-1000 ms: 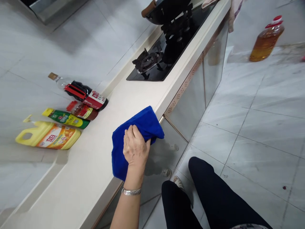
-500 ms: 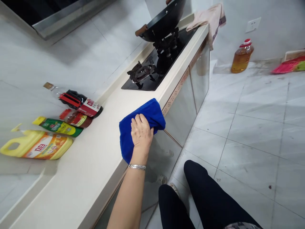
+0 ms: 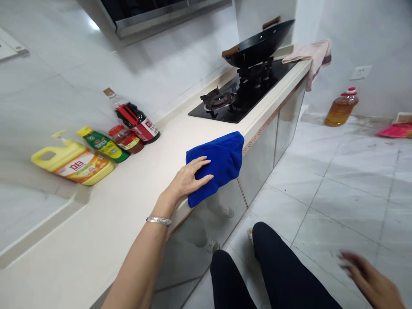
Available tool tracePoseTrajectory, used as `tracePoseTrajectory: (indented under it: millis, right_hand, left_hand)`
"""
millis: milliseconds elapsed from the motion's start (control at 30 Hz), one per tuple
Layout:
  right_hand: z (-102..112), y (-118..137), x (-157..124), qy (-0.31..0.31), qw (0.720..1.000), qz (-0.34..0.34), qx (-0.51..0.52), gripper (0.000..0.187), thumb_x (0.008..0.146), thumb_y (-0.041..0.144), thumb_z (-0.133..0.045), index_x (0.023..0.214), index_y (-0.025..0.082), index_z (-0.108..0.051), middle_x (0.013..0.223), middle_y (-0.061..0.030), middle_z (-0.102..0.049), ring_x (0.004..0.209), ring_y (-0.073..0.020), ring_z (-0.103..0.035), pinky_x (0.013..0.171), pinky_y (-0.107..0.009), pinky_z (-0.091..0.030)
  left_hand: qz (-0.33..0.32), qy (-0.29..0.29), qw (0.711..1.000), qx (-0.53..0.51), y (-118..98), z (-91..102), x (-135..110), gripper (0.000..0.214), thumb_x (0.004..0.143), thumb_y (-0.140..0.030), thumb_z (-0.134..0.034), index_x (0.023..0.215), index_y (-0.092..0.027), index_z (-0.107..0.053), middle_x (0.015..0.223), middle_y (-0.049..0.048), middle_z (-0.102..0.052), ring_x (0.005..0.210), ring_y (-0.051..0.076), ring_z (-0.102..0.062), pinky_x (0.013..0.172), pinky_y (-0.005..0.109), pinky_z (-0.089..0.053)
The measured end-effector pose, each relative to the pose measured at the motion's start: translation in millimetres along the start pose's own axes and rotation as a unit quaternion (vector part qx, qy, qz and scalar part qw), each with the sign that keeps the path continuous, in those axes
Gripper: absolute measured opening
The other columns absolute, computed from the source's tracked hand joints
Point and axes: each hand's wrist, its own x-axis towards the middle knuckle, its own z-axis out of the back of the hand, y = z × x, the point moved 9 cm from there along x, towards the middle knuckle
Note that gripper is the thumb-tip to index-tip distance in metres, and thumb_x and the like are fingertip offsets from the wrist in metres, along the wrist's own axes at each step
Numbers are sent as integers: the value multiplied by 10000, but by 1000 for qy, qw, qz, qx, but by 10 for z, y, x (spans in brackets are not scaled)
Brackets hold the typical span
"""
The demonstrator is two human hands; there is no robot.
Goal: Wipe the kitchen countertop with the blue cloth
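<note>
Cloth already laid over front edge of counter, left hand spread on it, not clenched, blurred right hand loose, seemingly empty above floor; what's done or left beyond that, can't tell.

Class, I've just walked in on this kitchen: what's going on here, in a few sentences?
A person is at a counter, with their left hand resting, fingers spread, on a blue cloth. The cloth lies over the counter's front edge. The right hand, blurred, is away from the counter, low on the right of the view. A yellow jug stands near the wall, and a wok sits on the stove.
</note>
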Motion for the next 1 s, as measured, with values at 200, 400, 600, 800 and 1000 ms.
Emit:
tracePoseTrajectory:
  millis: [200,400,600,800,1000]
  right_hand:
    - [-516,2665,661,5,943,308,122,415,952,312,-445,1350,224,-523,1433,-154,-545,1295,-312,-549,1002,-527,-523]
    - [-1058,4308,719,-7,896,435,95,542,976,323,-398,1490,153,-393,1554,-141,-422,1499,-306,-249,1209,-600,-227]
    - [-1406,4596,958,-9,908,417,-46,488,923,497,-546,1244,156,-683,1382,-163,-591,1353,-415,-383,1111,-638,-229]
    - [-1206,4445,949,-45,892,444,72,336,1014,319,-440,1012,234,-765,1117,-51,-753,1187,-252,-598,1127,-524,-296]
    - [-1461,4046,218,-94,903,346,237,467,1019,235,-287,1411,187,-535,1467,-125,-535,1468,-279,-344,1154,-572,-346]
  left_hand:
    - [94,-142,977,-130,244,286,-408,405,943,-482,-572,1236,-225,-682,1277,79,-692,1170,227,-648,1082,411,-490]
    - [206,-192,947,-157,698,547,-939,454,951,-546,-510,1068,-180,-751,814,49,-736,712,150,-660,714,276,-544]
    - [287,-150,940,-108,1099,507,-1428,531,929,-611,-477,977,-183,-788,737,29,-682,556,108,-511,539,240,-412]
    - [292,-152,944,-27,1162,444,-1392,452,943,-513,-451,1013,-211,-780,639,-5,-608,561,121,-478,586,265,-367]
    - [288,-145,946,24,1100,456,-1368,394,936,-404,-435,1010,-212,-772,618,-5,-613,533,128,-451,599,288,-339]
